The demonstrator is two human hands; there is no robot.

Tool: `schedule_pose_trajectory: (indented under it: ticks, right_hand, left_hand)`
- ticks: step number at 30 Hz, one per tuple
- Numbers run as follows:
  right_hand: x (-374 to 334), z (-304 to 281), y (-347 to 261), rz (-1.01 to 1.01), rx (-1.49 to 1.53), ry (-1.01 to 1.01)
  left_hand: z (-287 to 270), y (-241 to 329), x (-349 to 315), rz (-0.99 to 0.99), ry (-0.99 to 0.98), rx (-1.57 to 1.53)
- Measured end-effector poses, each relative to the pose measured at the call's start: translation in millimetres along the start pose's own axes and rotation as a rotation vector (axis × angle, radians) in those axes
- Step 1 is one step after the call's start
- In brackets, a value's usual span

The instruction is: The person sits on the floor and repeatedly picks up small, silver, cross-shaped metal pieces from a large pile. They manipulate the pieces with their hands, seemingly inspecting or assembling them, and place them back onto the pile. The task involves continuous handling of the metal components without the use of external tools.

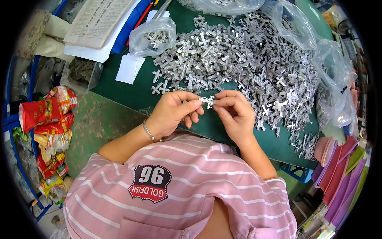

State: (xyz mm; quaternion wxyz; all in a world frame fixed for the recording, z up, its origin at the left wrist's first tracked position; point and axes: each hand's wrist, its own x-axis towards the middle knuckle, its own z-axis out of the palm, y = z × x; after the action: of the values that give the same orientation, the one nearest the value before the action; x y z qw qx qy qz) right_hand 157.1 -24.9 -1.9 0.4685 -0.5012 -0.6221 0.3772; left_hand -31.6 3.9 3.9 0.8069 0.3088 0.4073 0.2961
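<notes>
Between my hands, over the near edge of the green table, is a small silver metal cross piece. My left hand, with a bracelet at its wrist, pinches one end between thumb and forefinger. The thumb and fingers of my right hand close on the other end. A large heap of similar silver cross pieces spreads across the table just beyond my hands. Several loose ones lie at the heap's left edge, and a small cluster sits near the right corner.
A clear plastic bag with more pieces stands at the heap's left, next to white paper slips. Larger clear bags drape the right side. At left are a blue tray, a clear bin and red snack packets.
</notes>
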Motion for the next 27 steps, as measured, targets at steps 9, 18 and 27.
schedule_pose_trajectory:
  ticks: [9,18,27]
  right_hand:
    - [-2.8,4.0,2.0,0.184,0.458,0.019]
    - [-4.5,2.2,0.8,0.001,0.103,0.073]
    - [21.2,-5.5,5.8,-0.174,-0.626,0.028]
  left_hand:
    - [1.5,0.6,-3.0,-0.021,-0.028,0.0]
    - [2.6,2.2,-1.8,-0.077,-0.042,-0.065]
    - [-1.1,0.0,-2.1,-0.164,-0.071,-0.218]
